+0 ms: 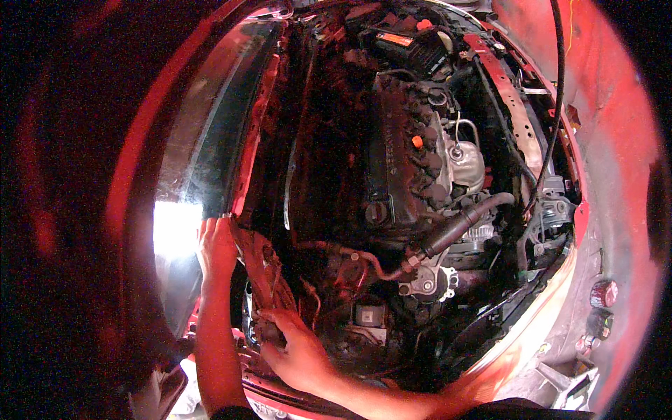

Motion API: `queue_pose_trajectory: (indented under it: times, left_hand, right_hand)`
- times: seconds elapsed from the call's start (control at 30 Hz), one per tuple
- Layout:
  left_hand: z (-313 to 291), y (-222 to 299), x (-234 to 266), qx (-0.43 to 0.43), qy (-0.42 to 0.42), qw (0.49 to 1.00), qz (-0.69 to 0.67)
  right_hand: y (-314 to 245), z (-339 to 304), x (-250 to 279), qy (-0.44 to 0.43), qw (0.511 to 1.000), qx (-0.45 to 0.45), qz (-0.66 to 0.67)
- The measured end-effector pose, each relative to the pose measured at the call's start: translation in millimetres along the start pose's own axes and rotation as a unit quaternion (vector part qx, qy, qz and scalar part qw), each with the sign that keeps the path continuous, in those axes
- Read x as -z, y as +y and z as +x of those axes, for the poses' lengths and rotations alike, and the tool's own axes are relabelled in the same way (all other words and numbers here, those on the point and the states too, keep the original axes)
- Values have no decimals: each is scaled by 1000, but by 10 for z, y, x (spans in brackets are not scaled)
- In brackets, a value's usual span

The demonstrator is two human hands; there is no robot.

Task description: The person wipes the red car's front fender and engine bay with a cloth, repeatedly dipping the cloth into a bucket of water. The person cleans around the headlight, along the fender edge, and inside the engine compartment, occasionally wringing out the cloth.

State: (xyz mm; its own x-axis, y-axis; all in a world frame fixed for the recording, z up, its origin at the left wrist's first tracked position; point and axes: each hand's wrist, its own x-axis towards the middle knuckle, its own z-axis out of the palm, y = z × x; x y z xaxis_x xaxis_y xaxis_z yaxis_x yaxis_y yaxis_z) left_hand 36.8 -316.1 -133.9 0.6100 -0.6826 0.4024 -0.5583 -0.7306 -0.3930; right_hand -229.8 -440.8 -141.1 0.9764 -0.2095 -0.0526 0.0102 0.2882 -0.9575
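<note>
The left hand (218,245) is at the left of the frame, its forearm rising almost straight from the lower edge, the back of the hand up and the fingers pointing toward the top, beside the lower end of the windshield (210,133). Its fingertips bend over at the red edge (248,175), out of sight, so whether they grip anything cannot be told. The right hand (297,350) is lower and nearer the middle; its forearm slants in from the lower right, and thumb and forefinger are parted in a curve around a dark part at the end of the strip (269,276). Whether they close on it cannot be made out, and the other fingers are hidden. The strip lies left of centre, between the two hands, slanting down from beside the left one to the right one; it is long, dull reddish-brown and uneven, with dark patches. Glare whitens the glass beside the left hand, while deep shadow swallows the area above the strip. The engine (399,161) fills the centre, dark with an orange handle (417,142); the battery (402,50) is at the top. The fisheye rim blackens the corners.
</note>
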Motion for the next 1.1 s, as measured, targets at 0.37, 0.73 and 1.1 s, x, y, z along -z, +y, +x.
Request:
queue_pose_trajectory:
  times: [0.37,0.73,1.1]
  left_hand:
    - [-659,-131,233,4,-39,997,64]
    - [-423,-100,188,-23,-17,999,19]
    - [-491,-104,176,4,-6,1000,6]
  right_hand:
    - [30,11,-39,12,998,-35,46]
    - [30,-117,-135,-9,998,-38,44]
    - [12,-79,-144,-7,999,-11,32]
